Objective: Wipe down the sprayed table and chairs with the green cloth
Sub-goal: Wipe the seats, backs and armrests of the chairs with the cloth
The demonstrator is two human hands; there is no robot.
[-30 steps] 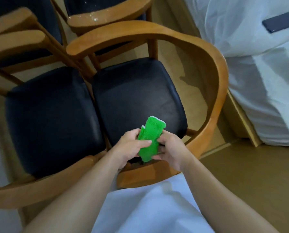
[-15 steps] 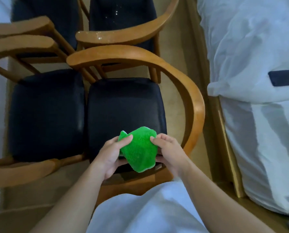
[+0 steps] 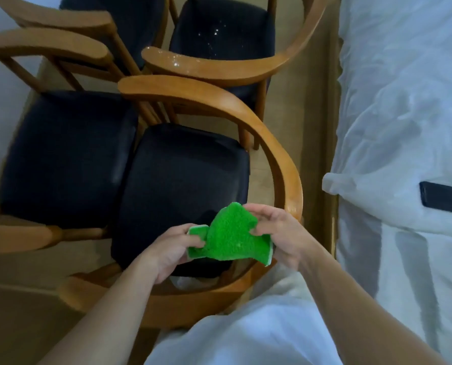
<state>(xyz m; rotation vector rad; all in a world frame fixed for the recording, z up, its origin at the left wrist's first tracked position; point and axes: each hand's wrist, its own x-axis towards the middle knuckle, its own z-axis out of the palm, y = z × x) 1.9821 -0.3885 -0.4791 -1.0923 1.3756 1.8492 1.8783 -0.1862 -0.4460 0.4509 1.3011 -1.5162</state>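
We hold the green cloth [image 3: 232, 234] between both hands above the front edge of the nearest chair's dark seat [image 3: 182, 177], at about 6 o'clock in our view. Our left hand [image 3: 167, 248] pinches the cloth's left corner between thumb and curled fingers; our right hand [image 3: 280, 233] pinches its right edge the same way, so the cloth hangs spread and rumpled between them, clear of the seat.

Judging by what lies before us, the wiping is only partly done. The near seat looks dull and free of droplets, and so does the seat [image 3: 67, 154] beside it at 9 o'clock, though we cannot be sure they have been wiped. At 12 o'clock, the far chair's seat [image 3: 219, 27] shows bright specks of spray, and its curved wooden armrest [image 3: 206, 65] glistens with droplets, so that chair seems untouched. The table does not show here, so we cannot tell its state. A white bedcover [image 3: 403, 101] fills the 3 o'clock side, with a dark flat object [image 3: 443, 197] on it.
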